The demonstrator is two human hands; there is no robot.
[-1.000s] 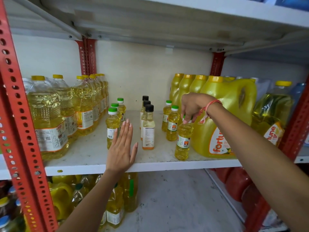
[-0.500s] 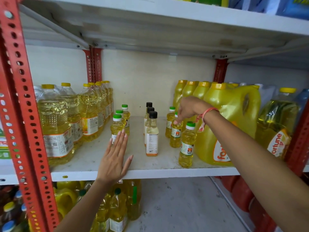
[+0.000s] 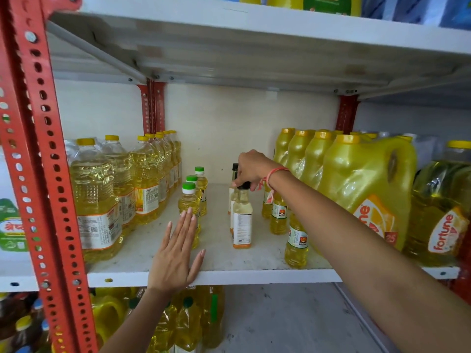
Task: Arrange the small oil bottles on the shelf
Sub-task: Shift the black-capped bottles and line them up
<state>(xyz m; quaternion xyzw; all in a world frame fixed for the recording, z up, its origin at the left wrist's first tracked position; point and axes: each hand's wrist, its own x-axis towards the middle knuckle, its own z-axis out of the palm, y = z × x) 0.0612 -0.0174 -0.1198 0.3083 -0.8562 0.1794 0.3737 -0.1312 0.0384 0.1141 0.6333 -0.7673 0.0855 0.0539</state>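
Black-capped small oil bottle [image 3: 242, 220] upright mid-shelf, front of a short row, cap pinched from above in the right hand [image 3: 251, 169] grip. Green-capped small bottles [image 3: 190, 202] in a row to the left, more to the right [image 3: 279, 216]. Left hand [image 3: 175, 256] flat, fingers spread wide, holding nothing, on the white shelf [image 3: 254, 275] near edge. Big yellow jug [image 3: 367, 184] far right.

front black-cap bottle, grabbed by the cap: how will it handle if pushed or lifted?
The black-cap bottle is tall with a narrow base, so a push near the cap probably tips it. It looks full, likely weighty for its size. The right hand pinches only the cap, a grip that may slip.
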